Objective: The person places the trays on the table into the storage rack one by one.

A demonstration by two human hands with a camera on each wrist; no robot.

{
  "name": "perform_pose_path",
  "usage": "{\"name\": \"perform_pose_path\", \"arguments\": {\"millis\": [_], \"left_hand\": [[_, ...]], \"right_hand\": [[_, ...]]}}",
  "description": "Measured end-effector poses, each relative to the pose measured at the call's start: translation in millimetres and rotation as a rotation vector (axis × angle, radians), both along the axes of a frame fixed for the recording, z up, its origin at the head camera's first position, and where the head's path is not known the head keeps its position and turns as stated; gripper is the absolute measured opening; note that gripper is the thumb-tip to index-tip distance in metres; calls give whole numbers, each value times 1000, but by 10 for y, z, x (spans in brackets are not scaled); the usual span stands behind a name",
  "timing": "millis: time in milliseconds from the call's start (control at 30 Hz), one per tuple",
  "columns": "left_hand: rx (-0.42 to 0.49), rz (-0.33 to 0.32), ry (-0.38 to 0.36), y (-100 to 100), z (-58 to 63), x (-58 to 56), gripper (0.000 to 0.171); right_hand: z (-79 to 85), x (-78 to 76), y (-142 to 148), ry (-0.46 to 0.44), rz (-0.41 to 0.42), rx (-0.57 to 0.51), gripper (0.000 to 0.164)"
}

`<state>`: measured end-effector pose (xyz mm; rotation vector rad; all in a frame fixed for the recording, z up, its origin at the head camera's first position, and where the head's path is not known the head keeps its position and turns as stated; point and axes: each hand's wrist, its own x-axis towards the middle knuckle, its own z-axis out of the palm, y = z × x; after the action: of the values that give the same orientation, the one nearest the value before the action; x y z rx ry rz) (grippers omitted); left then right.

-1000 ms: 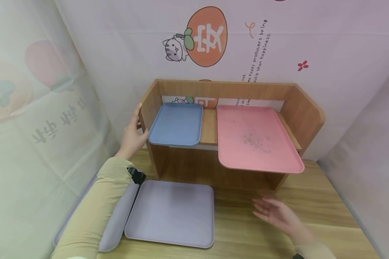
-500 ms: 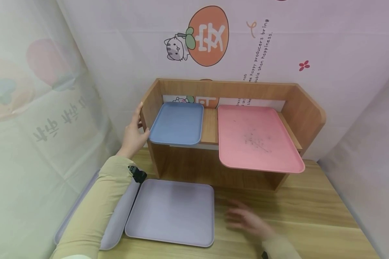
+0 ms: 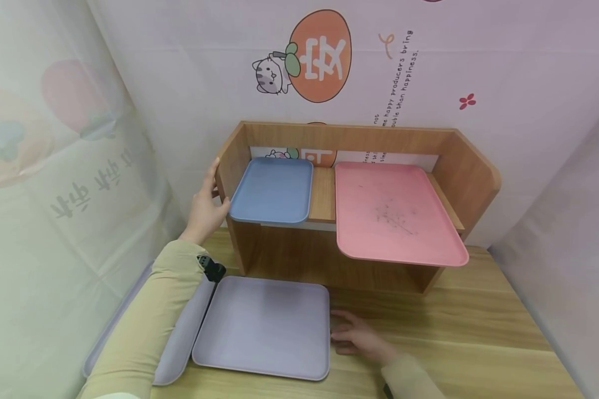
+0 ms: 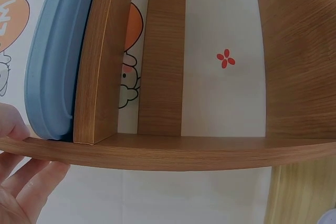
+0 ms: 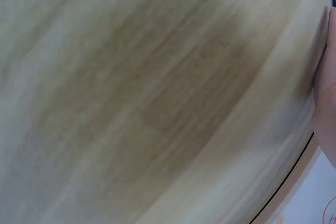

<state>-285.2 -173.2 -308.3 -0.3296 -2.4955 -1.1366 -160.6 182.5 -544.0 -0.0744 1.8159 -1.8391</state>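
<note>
My left hand (image 3: 205,213) grips the left side panel of a small wooden shelf (image 3: 349,136); in the left wrist view, thumb and fingers (image 4: 39,184) lie on opposite faces of that panel. Beside my thumb, a blue tray (image 3: 273,191) lies on the shelf's upper board. A light purple tray (image 3: 264,327) lies flat on the table in front of the shelf. At its right edge is my right hand (image 3: 360,337), fingers loosely bent; whether they touch the rim is hard to tell. The right wrist view shows only part of this hand (image 5: 326,98).
A larger pink tray (image 3: 394,216) rests on the upper board's right part, jutting past its front edge. Another purple tray (image 3: 177,343) lies at the left, partly under my left forearm. Printed cloth (image 3: 179,66) hangs behind and at both sides of the wooden table (image 3: 498,327).
My right hand has moved left across the table from below the pink tray to the purple tray's right edge. My left hand and the trays have stayed in place.
</note>
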Motion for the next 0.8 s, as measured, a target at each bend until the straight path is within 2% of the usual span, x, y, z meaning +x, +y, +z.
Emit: {"name": "perform_pose_path", "arguments": {"millis": [100,300,533,700,800], "left_hand": [[6,-2,1,0,0,-3,88],[18,-5,8,-18,-18,-9,87],[20,-4,16,-24,-47,-6,87],[8,2,26,-13,-51,-15,87],[11,1,33,-2,-49,-22,88]], "right_hand": [[-19,-2,-47,39,-2,68,71],[-31,11,-120,115,-2,105,68],[-63,47,-219,214,-49,172,61],[-69,62,-300,344,-104,306,56],[-68,60,-342,386,-132,398,56]]}}
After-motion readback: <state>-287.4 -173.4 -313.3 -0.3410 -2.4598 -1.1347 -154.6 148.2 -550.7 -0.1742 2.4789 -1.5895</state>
